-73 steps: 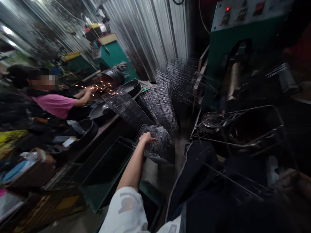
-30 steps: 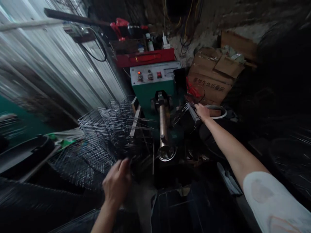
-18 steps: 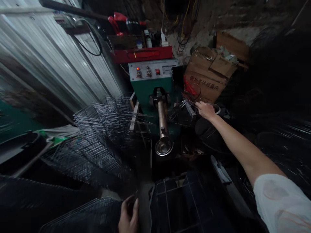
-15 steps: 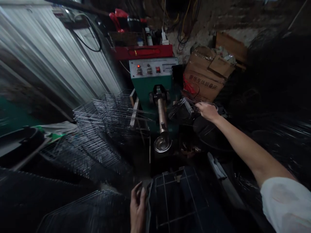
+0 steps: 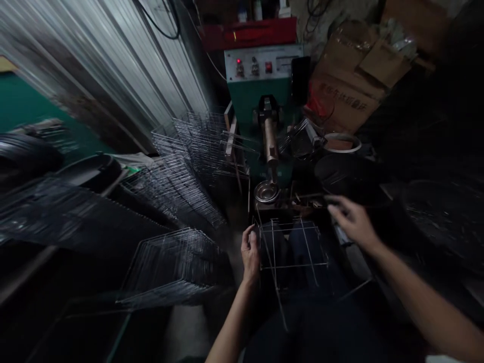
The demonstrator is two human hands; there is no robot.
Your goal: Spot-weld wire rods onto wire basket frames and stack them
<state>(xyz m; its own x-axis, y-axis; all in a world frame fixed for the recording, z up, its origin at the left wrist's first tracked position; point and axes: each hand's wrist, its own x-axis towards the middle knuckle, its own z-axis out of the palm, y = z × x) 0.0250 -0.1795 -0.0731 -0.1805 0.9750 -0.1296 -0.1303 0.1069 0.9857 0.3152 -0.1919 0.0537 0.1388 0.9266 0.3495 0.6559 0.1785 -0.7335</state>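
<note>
My left hand [image 5: 250, 256] is closed on the left side of a wire frame [image 5: 294, 265], an open grid of thin metal rods held over my lap. My right hand [image 5: 351, 222], smeared by motion, is pinched at the frame's upper right; a thin wire [image 5: 308, 195] appears to run left from its fingertips. Just beyond the frame is the round metal cup [image 5: 266, 192] at the lower end of a copper-coloured arm [image 5: 270, 141]. That arm juts from a green machine [image 5: 245, 93] with a lit red lamp.
Stacked wire grids [image 5: 170, 267] stand at my left, with more wire racks [image 5: 185, 161] behind them. Right of the machine are a bundle of wires [image 5: 297, 136], a round bowl [image 5: 342, 143], a dark tub [image 5: 351, 176] and a cardboard box [image 5: 348, 85].
My right hand has come back from the wire bundle beside the machine toward the frame, a thin wire apparently in its fingers. My left hand stays at the frame's left side; the view has tilted down.
</note>
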